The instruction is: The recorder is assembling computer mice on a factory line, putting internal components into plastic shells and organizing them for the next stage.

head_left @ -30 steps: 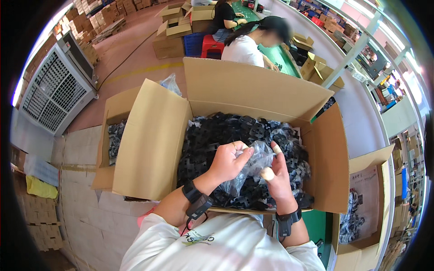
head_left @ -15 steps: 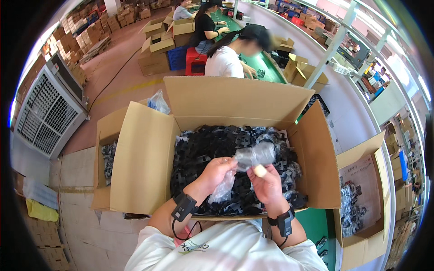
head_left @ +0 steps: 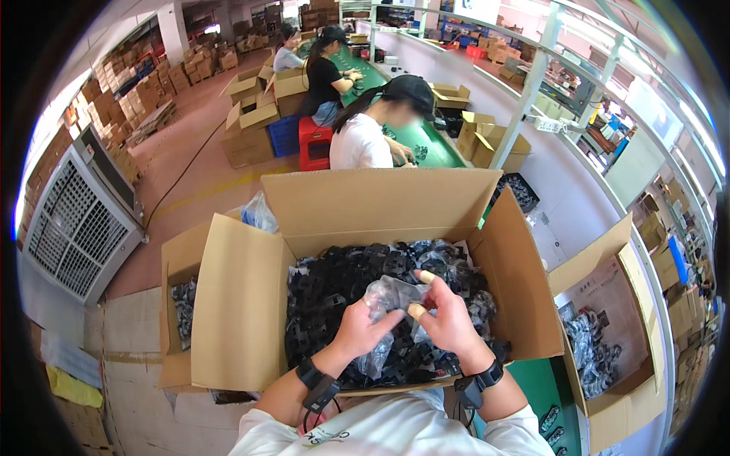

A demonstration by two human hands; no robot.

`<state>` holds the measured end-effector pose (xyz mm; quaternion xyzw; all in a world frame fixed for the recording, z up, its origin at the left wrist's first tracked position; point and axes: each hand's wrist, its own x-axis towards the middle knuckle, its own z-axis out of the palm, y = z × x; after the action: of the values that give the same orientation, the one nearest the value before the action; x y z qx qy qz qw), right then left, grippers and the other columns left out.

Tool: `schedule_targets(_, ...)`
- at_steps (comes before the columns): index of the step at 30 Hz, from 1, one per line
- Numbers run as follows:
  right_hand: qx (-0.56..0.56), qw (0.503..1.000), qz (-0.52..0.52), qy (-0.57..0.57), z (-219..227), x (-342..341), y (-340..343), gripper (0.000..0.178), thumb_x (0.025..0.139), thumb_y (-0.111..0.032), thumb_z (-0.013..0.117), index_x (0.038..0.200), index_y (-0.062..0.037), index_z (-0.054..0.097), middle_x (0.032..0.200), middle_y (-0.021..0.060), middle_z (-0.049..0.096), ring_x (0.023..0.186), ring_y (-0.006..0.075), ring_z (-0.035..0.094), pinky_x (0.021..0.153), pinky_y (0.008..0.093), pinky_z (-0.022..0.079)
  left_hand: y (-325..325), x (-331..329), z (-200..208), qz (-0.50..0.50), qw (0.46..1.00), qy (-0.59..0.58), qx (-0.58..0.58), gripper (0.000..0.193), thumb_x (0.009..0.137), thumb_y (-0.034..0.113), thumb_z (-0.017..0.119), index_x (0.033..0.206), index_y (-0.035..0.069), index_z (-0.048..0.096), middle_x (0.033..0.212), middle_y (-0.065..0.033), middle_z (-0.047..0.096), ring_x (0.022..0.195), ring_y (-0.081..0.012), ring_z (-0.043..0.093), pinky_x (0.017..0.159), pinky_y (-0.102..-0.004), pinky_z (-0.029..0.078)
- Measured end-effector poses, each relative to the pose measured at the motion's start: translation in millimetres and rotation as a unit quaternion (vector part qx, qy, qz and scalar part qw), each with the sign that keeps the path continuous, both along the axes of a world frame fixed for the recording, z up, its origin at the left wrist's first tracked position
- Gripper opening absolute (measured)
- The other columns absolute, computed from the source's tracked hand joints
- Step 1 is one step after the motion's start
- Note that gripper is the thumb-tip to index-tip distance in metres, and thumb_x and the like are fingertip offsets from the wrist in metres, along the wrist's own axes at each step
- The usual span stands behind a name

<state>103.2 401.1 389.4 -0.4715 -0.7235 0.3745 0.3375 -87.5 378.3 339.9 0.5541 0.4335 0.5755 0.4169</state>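
Both hands, left hand (head_left: 357,328) and right hand (head_left: 445,319), grip a clear plastic bag (head_left: 391,292) over the cardboard box (head_left: 380,205).

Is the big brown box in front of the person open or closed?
Open. The large brown cardboard box has its flaps standing up and out, and you can see small black parts in clear bags piled inside.

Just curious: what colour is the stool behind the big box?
Red stool, clearest in the head view.
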Motion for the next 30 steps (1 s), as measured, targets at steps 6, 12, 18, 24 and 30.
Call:
schedule_targets(6,0.061,0.981,-0.135,0.127,-14,15,18,0.013,0.09,-0.002,0.072,0.102,0.0009,0.07,0.087,0.0013,0.071,0.08,0.007,0.064,0.072,0.025,0.053,5,-16,-12,0.031,0.997,-0.023,-0.065,0.019,0.099,0.014,0.063,0.102,-0.002,0.072,0.089,-0.0009,0.071,0.08,-0.0054,0.059,0.073,-0.0235,0.047)
schedule_targets(12,0.181,0.964,-0.118,0.153,0,16,21,0.009,0.087,-0.003,0.072,0.096,-0.0015,0.068,0.087,0.0075,0.067,0.076,0.0175,0.065,0.069,0.0309,0.052,9,-14,-19,0.075,0.976,-0.147,-0.145,0.017,0.098,0.015,0.065,0.105,0.0,0.068,0.084,0.0036,0.063,0.074,-0.0028,0.052,0.067,-0.0214,0.043)
schedule_targets(18,0.281,0.958,-0.039,-0.042,30,22,27,0.008,0.084,-0.003,0.069,0.091,-0.0023,0.066,0.086,0.0141,0.063,0.078,0.036,0.065,0.07,0.0407,0.055,14,-15,-8,0.122,0.947,-0.228,-0.19,0.021,0.096,0.012,0.068,0.114,0.004,0.063,0.087,0.0049,0.06,0.074,-0.0028,0.051,0.067,-0.0201,0.041)
schedule_targets(24,0.266,0.961,-0.074,-0.035,41,25,25,0.009,0.084,0.002,0.069,0.092,-0.001,0.068,0.086,0.0138,0.065,0.075,0.0317,0.065,0.066,0.0361,0.053,11,-12,-6,0.07,0.975,-0.188,-0.092,0.018,0.095,0.012,0.069,0.111,0.004,0.064,0.088,0.0045,0.061,0.074,-0.0014,0.052,0.068,-0.0191,0.043)
schedule_targets(30,0.262,0.964,-0.044,-0.019,30,21,21,0.013,0.083,0.004,0.07,0.096,0.0005,0.069,0.089,0.0129,0.066,0.077,0.0296,0.066,0.066,0.0338,0.053,9,-13,-4,0.082,0.985,-0.15,-0.036,0.027,0.092,0.009,0.073,0.115,0.003,0.062,0.09,0.0031,0.062,0.078,-0.0025,0.055,0.071,-0.0204,0.046)
